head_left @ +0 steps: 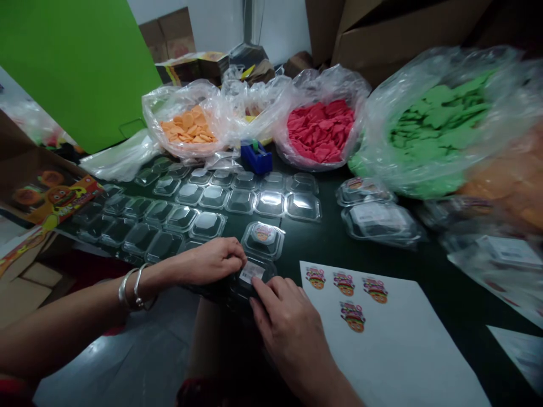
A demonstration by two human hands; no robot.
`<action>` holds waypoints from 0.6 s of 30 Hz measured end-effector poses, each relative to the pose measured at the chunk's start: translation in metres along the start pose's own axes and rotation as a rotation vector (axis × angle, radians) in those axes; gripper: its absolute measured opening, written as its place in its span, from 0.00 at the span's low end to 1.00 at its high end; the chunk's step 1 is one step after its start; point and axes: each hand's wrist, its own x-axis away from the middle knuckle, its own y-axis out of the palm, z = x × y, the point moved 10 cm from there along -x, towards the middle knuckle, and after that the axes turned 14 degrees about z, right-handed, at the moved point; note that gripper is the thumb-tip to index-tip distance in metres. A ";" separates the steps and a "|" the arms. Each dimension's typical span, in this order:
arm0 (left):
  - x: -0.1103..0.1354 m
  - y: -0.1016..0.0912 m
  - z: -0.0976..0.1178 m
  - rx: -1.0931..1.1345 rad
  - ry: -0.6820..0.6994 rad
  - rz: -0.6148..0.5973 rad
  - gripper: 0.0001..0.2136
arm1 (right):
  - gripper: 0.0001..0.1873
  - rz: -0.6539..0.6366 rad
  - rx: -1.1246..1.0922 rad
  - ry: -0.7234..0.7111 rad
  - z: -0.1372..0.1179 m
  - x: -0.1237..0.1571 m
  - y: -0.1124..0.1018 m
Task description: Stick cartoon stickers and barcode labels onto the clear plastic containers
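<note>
A clear plastic box (244, 289) with a white printed label (252, 272) on top lies at the table's near edge, between my hands. My left hand (218, 260) is closed at the box's far left corner, its fingertips partly hidden. From the right, my right hand (291, 325) grips the box's near right side, with a finger on the label. Just beyond stands another clear box (263, 239) with a round burger sticker (262, 231) on its lid. Close to my right hand lies a white sticker sheet (382, 339) bearing several burger stickers (375, 289).
Rows of clear plastic boxes (240, 200) cover the table's left and middle. Behind stand bags of orange pieces (189, 125), red pieces (320, 130) and green pieces (441, 124), plus a blue tape dispenser (256, 156). Labelled boxes (377, 221) are stacked right; a cardboard box (46, 181) stands left.
</note>
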 end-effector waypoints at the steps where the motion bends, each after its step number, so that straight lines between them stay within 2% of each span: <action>1: 0.000 -0.004 -0.002 -0.014 -0.022 0.026 0.11 | 0.09 -0.010 0.008 -0.004 0.001 0.000 0.002; 3: 0.002 -0.021 -0.003 -0.084 -0.042 0.179 0.11 | 0.10 -0.020 0.015 -0.007 0.002 0.000 0.005; 5: 0.009 -0.031 0.011 -0.199 0.071 0.319 0.13 | 0.11 -0.028 0.020 0.001 0.004 0.001 0.005; 6: 0.015 -0.026 0.022 -0.255 0.178 0.320 0.14 | 0.10 -0.037 0.019 0.009 0.005 0.001 0.006; 8: 0.031 0.001 0.040 -0.349 0.394 0.196 0.21 | 0.09 -0.058 0.005 0.034 0.006 0.003 0.005; 10: 0.044 0.026 0.040 -0.430 0.497 0.093 0.30 | 0.08 -0.071 -0.030 0.064 0.006 0.006 0.001; 14: 0.042 0.035 0.020 -0.456 0.480 0.175 0.33 | 0.08 -0.018 -0.120 0.135 0.010 0.009 -0.024; 18: 0.035 0.028 0.015 -0.322 0.428 0.187 0.35 | 0.09 0.109 -0.198 0.135 0.020 0.018 -0.074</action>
